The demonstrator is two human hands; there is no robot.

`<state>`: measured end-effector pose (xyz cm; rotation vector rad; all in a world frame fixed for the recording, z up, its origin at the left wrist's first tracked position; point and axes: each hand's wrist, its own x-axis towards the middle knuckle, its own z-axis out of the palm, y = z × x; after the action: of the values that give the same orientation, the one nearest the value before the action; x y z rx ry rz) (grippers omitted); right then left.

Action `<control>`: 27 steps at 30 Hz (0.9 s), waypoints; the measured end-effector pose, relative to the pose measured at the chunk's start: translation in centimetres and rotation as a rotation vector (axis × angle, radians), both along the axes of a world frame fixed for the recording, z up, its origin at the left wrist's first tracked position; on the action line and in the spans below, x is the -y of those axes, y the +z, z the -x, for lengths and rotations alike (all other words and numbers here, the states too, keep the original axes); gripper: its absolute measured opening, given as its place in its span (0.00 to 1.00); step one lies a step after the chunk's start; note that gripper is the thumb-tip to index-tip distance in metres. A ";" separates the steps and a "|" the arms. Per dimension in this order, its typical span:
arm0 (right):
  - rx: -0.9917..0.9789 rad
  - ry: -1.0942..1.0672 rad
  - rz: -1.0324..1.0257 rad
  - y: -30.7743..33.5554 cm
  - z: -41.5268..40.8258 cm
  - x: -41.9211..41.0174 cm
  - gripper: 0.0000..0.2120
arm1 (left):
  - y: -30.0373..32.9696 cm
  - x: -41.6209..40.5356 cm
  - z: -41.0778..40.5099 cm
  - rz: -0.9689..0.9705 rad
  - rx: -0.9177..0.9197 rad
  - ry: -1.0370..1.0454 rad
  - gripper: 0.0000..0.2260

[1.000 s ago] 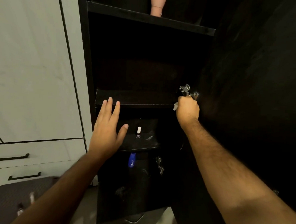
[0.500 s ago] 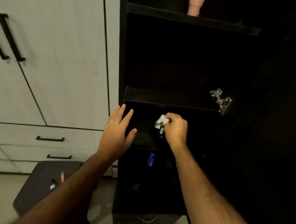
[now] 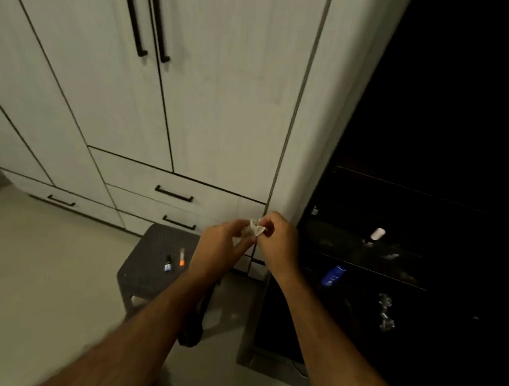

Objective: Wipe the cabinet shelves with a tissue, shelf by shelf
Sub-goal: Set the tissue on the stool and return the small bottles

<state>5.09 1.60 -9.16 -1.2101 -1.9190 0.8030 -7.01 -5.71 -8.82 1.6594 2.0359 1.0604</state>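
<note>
Head view: both hands meet in front of the dark open cabinet. The left hand and right hand pinch the small crumpled white tissue between their fingers, probably refolding it for a cleaner face.
</note>
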 end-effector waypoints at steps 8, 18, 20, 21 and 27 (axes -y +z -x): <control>0.059 0.147 0.244 -5.5 12.4 0.9 0.03 | -6.9 1.6 13.1 0.167 0.198 0.148 0.10; 0.168 0.099 0.455 -14.4 25.6 2.9 0.06 | -15.1 2.7 27.2 0.410 0.310 0.160 0.08; 0.195 0.081 0.475 -16.3 27.1 3.1 0.06 | -16.7 2.8 28.8 0.433 0.338 0.178 0.08; 0.208 0.070 0.495 -17.4 27.9 3.2 0.06 | -17.8 2.8 29.6 0.447 0.354 0.189 0.08; 0.204 0.041 0.607 -24.2 31.4 2.8 0.08 | -24.0 2.7 32.4 0.501 0.440 0.284 0.09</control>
<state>-26.35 -1.17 -33.33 -1.6610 -1.9252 1.3959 -39.44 -8.40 -32.77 0.8281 2.0405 0.8093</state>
